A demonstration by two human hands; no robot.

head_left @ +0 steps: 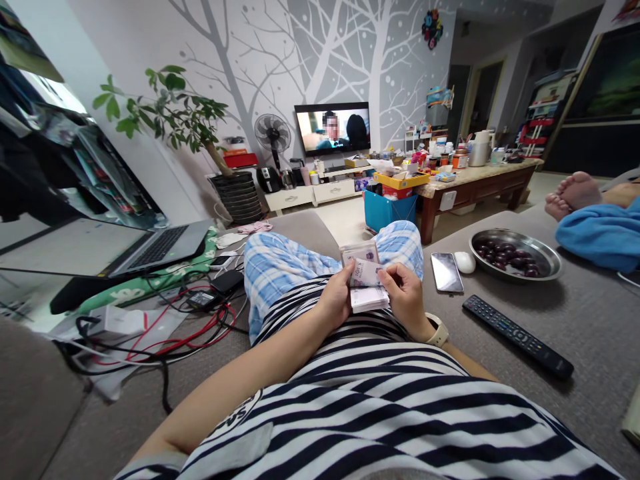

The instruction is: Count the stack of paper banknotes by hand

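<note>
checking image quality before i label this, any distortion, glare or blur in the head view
Head view: strong wide-angle distortion, walls and the laptop bowing at the left edge; daylight glare washes out the upper left; the phone screen and the metal bowl rim catch reflections; the banknotes between left hand and right hand are sharp enough, though their print is unreadable.

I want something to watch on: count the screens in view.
3: television against the far wall, laptop at left, phone on the sofa right of the hands. Others may be hidden.
</note>
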